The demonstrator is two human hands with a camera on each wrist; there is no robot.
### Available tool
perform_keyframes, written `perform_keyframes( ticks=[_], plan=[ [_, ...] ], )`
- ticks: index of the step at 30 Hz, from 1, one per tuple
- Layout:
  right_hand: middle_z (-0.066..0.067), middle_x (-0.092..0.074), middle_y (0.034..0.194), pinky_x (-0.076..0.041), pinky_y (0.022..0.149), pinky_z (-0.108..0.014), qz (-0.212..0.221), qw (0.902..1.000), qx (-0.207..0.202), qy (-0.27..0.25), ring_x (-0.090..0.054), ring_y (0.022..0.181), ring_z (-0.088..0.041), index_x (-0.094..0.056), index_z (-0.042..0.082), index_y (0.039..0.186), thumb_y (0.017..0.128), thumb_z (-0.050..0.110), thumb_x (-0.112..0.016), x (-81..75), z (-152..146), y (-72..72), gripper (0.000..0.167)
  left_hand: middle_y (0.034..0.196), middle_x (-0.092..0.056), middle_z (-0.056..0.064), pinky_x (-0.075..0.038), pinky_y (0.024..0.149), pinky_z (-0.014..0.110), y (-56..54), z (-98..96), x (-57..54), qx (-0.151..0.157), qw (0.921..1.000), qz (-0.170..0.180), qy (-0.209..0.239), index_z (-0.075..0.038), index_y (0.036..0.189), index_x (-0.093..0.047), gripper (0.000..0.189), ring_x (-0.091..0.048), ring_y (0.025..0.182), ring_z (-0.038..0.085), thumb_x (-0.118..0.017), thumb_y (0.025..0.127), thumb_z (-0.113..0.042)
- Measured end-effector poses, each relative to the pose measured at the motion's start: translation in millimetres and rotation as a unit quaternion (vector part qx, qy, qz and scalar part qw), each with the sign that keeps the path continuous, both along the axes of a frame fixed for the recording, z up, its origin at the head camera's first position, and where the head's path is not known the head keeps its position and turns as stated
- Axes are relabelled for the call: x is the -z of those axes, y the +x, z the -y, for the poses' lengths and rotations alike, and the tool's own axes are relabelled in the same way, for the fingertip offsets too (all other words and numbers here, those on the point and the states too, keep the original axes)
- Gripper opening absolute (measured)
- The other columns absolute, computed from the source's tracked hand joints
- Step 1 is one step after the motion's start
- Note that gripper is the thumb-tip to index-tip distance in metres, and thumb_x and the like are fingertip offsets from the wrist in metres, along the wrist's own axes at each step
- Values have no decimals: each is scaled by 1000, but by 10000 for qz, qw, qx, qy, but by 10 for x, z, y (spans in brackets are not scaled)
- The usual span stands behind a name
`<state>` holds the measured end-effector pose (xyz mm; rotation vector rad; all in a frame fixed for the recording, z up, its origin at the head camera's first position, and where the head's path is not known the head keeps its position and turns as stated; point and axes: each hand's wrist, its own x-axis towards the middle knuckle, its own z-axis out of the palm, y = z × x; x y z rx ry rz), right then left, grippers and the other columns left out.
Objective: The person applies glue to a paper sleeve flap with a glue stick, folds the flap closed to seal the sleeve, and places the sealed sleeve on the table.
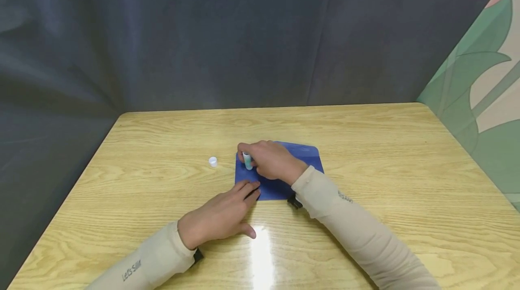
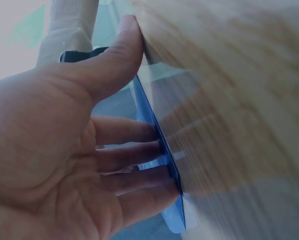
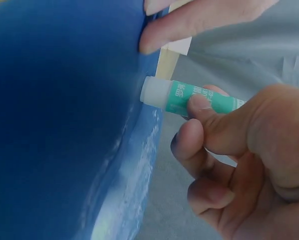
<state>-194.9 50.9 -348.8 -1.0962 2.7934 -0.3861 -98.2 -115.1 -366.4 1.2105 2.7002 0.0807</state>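
Observation:
A blue envelope (image 1: 276,188) lies on the table with its flap (image 1: 300,149) spread toward the far side. My right hand (image 1: 274,159) grips a glue stick (image 3: 189,97) with a green label, its white end down against the envelope near the left side. Whitish glue smears (image 3: 139,165) show on the blue surface in the right wrist view. With fingers extended, my left hand (image 1: 223,215) presses its fingertips on the envelope's near left corner; the thumb stays apart, over the table. In the left wrist view the fingertips (image 2: 172,192) touch the envelope's edge.
A small white cap (image 1: 213,161) stands on the wooden table (image 1: 162,168), left of the envelope. A dark curtain (image 1: 223,37) hangs behind the table and along its left. At the right is a wall with a leaf pattern (image 1: 487,100).

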Motion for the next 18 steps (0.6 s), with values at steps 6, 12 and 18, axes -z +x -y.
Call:
perform_keyframes(
  ticks=[6, 12, 18],
  plan=[
    [3, -54, 70, -37, 57, -27, -113, 9999, 4, 96, -50, 65, -16, -55, 21, 101, 94, -2, -61, -18, -131, 13, 25, 157, -38, 17, -41, 114, 39, -3, 2, 6, -69, 9999, 99, 45, 4, 148, -42, 91, -38, 144, 35, -69, 84, -56],
    [1, -67, 83, -41, 56, -27, -260, 9997, 38, 21, -54, 67, -14, -56, 20, 103, 94, 6, -65, -4, -353, 43, 19, 157, -38, 17, -41, 114, 40, 0, -2, 10, -120, 9998, 135, 84, 4, 148, -42, 91, -37, 145, 35, -69, 84, -56],
    [1, -68, 87, -45, 57, -29, -320, 9991, 267, 48, -57, 67, -14, -56, 22, 104, 92, 9, -70, -3, -637, 83, 22, 158, -37, 17, -40, 115, 40, 5, 1, 3, -164, 9996, 202, 73, 3, 148, -42, 91, -36, 145, 36, -69, 84, -55]
  ],
)
